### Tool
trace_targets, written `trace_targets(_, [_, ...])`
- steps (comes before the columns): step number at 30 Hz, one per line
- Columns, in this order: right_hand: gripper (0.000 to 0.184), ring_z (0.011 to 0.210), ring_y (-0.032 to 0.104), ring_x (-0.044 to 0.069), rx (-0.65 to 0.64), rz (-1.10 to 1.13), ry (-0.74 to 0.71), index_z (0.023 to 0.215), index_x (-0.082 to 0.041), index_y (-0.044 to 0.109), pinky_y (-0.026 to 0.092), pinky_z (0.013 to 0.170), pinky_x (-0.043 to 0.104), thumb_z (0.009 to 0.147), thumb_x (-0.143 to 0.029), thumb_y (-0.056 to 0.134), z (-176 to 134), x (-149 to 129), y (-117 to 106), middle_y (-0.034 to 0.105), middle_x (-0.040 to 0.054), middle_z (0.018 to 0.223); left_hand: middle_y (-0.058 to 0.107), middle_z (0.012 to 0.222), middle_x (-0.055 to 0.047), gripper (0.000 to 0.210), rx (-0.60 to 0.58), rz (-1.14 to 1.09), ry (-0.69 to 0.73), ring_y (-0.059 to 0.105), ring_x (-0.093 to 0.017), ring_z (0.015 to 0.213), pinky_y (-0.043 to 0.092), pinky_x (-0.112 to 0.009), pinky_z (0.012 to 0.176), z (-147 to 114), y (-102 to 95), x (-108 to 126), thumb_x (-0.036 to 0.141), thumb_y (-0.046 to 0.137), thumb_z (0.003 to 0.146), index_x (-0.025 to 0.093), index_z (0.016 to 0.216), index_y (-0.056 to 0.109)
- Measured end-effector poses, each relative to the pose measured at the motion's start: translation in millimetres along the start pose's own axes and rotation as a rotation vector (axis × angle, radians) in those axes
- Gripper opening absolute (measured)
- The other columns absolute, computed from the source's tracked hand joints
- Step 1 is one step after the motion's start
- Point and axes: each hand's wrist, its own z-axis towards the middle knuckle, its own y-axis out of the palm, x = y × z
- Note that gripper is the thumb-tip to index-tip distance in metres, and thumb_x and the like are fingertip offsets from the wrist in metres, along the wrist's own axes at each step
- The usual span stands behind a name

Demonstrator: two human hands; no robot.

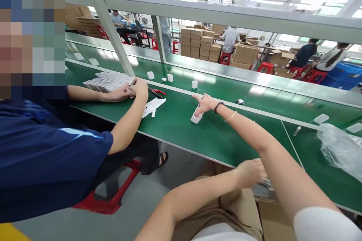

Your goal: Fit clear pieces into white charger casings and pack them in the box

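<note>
A narrow white plastic tray (195, 119) with rounded compartments lies slanted on the green work surface. My right hand (206, 104) is closed on its far part, one finger stretched out to the left and others at the tray's inside. Low at the table's front edge is my left hand (251, 173), crossing beneath my right forearm. Its fingers are hidden there, so what it holds does not show. Close by that hand, a cardboard box (275, 218) stands below the edge, with clear plastic-looking pieces at its top.
A co-worker at left handles something small beside stacked white trays (109, 81). Red-handled pliers (157, 92) and a white piece (154, 107) lie before them. Small white boxes (194, 84) stand along the green belt. A clear plastic bag (339, 150) lies at right. A metal frame (226, 9) crosses above.
</note>
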Motion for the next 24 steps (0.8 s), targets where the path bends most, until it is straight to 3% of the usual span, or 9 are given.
trace_targets(2, [0.130,0.139,0.027,0.047,-0.045,0.012,0.019,0.157,-0.029,0.017,0.034,0.107,0.056,0.051,-0.054,0.088,30.8,-10.1,2.0,0.034,0.0201,0.146,0.041,0.153,-0.017,0.061,0.005,-0.094,-0.165,0.038,-0.025,0.143,0.034,-0.038,0.120,-54.5,-7.7,-23.8,0.015,0.054,0.084,0.006,0.144,0.042])
trace_targets(6, [0.126,0.138,0.033,0.040,-0.114,0.035,-0.001,0.157,-0.027,0.019,0.034,0.109,0.052,0.055,-0.052,0.087,48.0,-11.3,4.5,0.037,0.0186,0.148,0.037,0.158,-0.009,0.075,0.090,-0.250,-0.498,0.033,-0.020,0.147,0.031,-0.043,0.122,-140.8,-31.2,-46.7,0.001,0.040,0.075,0.013,0.149,0.036])
trace_targets(9, [0.126,0.140,0.031,0.040,-0.159,0.054,-0.035,0.158,-0.031,0.014,0.032,0.111,0.055,0.058,-0.050,0.088,46.2,-11.4,-4.8,0.032,0.0174,0.153,0.039,0.157,-0.007,0.082,0.107,-0.253,-0.606,0.033,-0.017,0.147,0.031,-0.043,0.123,-159.0,-41.0,-46.2,-0.004,0.038,0.069,0.016,0.148,0.039])
trace_targets(12, [0.120,0.146,0.023,0.042,-0.031,0.188,-0.098,0.159,-0.029,0.011,0.026,0.113,0.060,0.066,-0.050,0.084,16.2,0.9,-20.4,0.029,0.0167,0.157,0.037,0.158,-0.006,0.082,0.076,-0.180,-0.658,0.032,-0.017,0.148,0.029,-0.042,0.124,-153.2,-44.3,-41.5,-0.002,0.042,0.069,0.019,0.149,0.038])
trace_targets(15, [0.088,0.145,0.030,0.033,0.240,0.478,-0.290,0.154,-0.022,0.029,0.026,0.118,0.049,0.082,-0.045,0.073,-71.8,44.5,-27.4,0.035,0.0136,0.156,0.031,0.161,-0.007,0.084,0.006,-0.029,-0.655,0.028,-0.022,0.150,0.027,-0.045,0.124,-142.8,-45.2,-30.3,0.001,0.046,0.072,0.019,0.152,0.032])
trace_targets(17, [0.067,0.138,0.042,0.026,0.368,0.704,-0.399,0.146,-0.021,0.043,0.033,0.115,0.041,0.088,-0.043,0.067,-158.5,85.7,-19.7,0.044,0.0118,0.152,0.028,0.162,-0.010,0.086,-0.046,0.073,-0.589,0.025,-0.027,0.151,0.029,-0.048,0.123,-132.2,-45.7,-25.3,0.002,0.048,0.075,0.018,0.156,0.023])
trace_targets(19, [0.060,0.128,0.051,0.024,0.452,0.930,-0.422,0.140,-0.019,0.049,0.042,0.106,0.036,0.090,-0.047,0.064,-255.7,132.0,1.8,0.054,0.0122,0.142,0.027,0.161,-0.014,0.088,-0.100,0.114,-0.408,0.027,-0.031,0.150,0.034,-0.052,0.119,-109.3,-43.8,-29.3,0.007,0.049,0.081,0.018,0.159,0.009])
trace_targets(21, [0.075,0.119,0.057,0.024,0.541,1.121,-0.379,0.142,-0.017,0.046,0.047,0.098,0.035,0.083,-0.056,0.069,-361.5,179.1,44.3,0.061,0.0128,0.131,0.025,0.162,-0.015,0.092,-0.141,0.096,-0.196,0.025,-0.035,0.149,0.033,-0.058,0.118,-67.8,-34.8,-36.8,0.009,0.050,0.083,0.021,0.159,0.000])
trace_targets(24, [0.101,0.103,0.064,0.026,0.786,1.367,-0.066,0.149,-0.017,0.035,0.051,0.086,0.037,0.071,-0.072,0.070,-526.1,215.9,155.6,0.069,0.0113,0.111,0.014,0.165,-0.012,0.095,-0.190,-0.013,0.063,0.017,-0.041,0.150,0.026,-0.067,0.118,17.7,-8.4,-32.8,0.008,0.051,0.079,0.026,0.159,0.001])
